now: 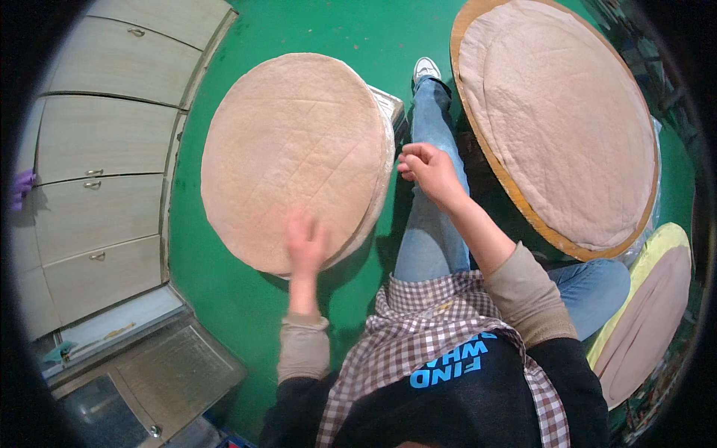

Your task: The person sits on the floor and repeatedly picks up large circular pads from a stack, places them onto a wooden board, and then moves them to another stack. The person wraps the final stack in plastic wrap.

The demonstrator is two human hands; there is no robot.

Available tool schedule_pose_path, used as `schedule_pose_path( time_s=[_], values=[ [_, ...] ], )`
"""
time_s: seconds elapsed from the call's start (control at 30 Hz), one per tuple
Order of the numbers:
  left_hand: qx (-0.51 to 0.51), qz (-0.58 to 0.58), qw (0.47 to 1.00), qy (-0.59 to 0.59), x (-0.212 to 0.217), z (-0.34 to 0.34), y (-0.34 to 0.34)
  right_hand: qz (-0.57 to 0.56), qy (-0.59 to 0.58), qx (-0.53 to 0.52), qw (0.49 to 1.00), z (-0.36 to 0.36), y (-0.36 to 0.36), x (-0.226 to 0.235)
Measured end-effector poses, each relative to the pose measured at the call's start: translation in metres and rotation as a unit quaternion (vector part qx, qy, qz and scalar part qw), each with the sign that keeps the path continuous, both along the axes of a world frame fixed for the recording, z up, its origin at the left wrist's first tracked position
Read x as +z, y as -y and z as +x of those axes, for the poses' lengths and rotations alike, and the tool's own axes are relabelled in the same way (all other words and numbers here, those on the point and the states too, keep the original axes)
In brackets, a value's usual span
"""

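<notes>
Head view: the left hand [305, 243], its grip too blurred to tell, is at six o'clock over a pale-beige, round, dough-like sheet [291, 142] at eleven o'clock; the empty right hand [431, 172] curls loosely off its three-o'clock rim. Likely soft and floppy, it wants support beneath opposite edges.

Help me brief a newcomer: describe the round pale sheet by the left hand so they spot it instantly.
From the pale drawers at far left, cross the green floor rightward to the round beige sheet. The left hand is over its near part; no brown board or yellow layer borders it, unlike those at right.
</notes>
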State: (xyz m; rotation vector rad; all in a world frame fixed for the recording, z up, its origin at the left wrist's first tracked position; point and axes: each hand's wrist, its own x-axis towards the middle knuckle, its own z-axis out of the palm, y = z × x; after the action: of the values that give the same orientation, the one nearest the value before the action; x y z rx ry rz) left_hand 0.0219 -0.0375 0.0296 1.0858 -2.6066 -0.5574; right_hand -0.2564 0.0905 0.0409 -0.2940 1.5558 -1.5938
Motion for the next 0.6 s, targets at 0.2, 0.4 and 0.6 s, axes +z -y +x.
schedule_pose_path(
  time_s=[0.2, 0.4, 0.6],
  values=[
    [-0.082, -0.066, 0.994, 0.026, -0.007, -0.053, -0.050, -0.021, 0.049, 0.029, 0.998, 0.012, -0.029, 0.010],
    [-0.054, 0.000, 0.998, -0.028, -0.005, -0.047, -0.035, -0.016, 0.120, 0.007, 0.993, 0.032, 0.002, -0.014],
    [-0.026, 0.052, 0.994, -0.087, -0.005, -0.044, -0.028, -0.023, 0.198, -0.052, 0.979, 0.042, 0.019, -0.033]
  ],
)
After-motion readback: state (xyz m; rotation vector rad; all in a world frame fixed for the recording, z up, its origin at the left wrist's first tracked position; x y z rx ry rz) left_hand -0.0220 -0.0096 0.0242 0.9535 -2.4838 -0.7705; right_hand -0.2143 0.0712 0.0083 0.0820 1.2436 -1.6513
